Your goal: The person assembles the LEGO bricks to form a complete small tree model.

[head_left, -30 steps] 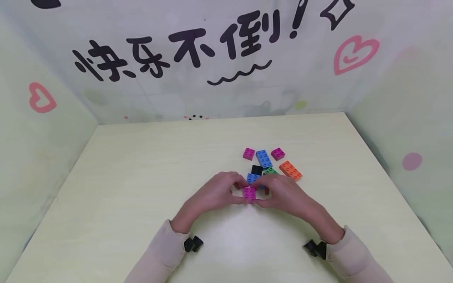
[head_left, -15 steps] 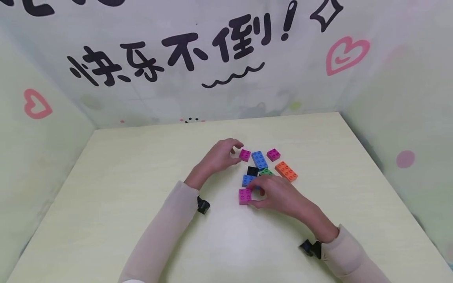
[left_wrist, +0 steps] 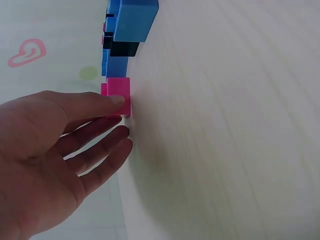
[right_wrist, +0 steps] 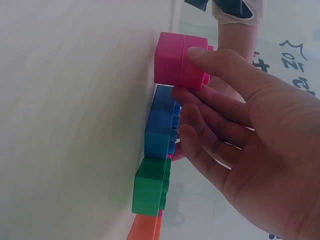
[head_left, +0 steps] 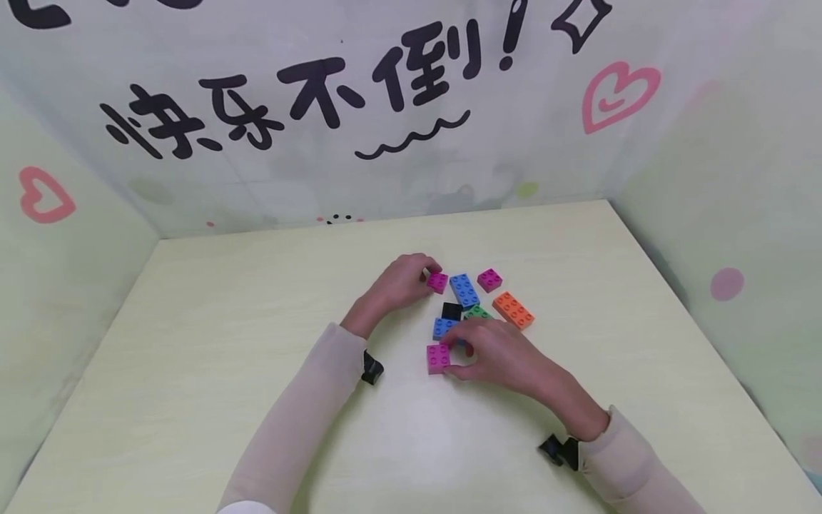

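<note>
My left hand pinches a small pink toy brick on the far side of the group. The left wrist view shows the thumb on that pink brick's side. Nearer to me, my right hand holds two pink bricks stacked together between thumb and fingers. A seam between the stacked pink bricks shows in the right wrist view. Just beyond the stack lie a blue brick, partly hidden by the right fingers, a black brick and a green brick.
Another blue brick lies right of the left hand's brick. A third small pink brick and an orange brick lie further right on the pale table. Printed walls border the table behind and at the sides.
My left hand has let go of the near pink stack, reached away to the far pink brick and taken hold of it. The right hand has kept the stack in nearly the same place.
</note>
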Motion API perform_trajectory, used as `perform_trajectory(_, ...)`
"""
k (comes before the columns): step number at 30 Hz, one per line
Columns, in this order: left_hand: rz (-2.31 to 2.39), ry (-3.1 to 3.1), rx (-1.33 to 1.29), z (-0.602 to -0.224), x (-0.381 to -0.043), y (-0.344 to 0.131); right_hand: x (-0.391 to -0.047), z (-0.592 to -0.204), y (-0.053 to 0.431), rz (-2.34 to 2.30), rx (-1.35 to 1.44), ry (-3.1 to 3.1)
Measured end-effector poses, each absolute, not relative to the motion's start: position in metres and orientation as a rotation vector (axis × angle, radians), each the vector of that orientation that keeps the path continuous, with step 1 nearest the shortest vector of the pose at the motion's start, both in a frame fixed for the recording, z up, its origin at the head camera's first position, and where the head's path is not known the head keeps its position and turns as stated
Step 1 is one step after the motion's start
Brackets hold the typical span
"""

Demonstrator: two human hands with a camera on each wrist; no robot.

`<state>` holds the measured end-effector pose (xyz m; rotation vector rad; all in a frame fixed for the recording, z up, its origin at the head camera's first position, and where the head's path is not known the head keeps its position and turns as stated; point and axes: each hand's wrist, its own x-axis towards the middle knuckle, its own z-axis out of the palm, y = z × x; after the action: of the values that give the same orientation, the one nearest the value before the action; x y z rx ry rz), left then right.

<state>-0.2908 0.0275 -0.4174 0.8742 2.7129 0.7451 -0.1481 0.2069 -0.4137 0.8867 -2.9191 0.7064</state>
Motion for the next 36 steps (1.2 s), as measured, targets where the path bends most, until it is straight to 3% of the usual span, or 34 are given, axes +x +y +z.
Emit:
perform_trajectory(12,0.752,2.756,0.858,-0.404,-0.275,0.017,-0.146,-0.411,0.205,0.718,0.877,-2.959)
perform_trajectory(25,0.687,2.779,1.013,-0.360,-0.199,-0.004,-0.150,-0.411,0.208,0.768,0.882,-2.954)
perform_trajectory(36,0.684,2.718,1.054,-0.376,-0.168,-0.011,-0.151,-0.411,0.207,0.813,0.878,-2.946)
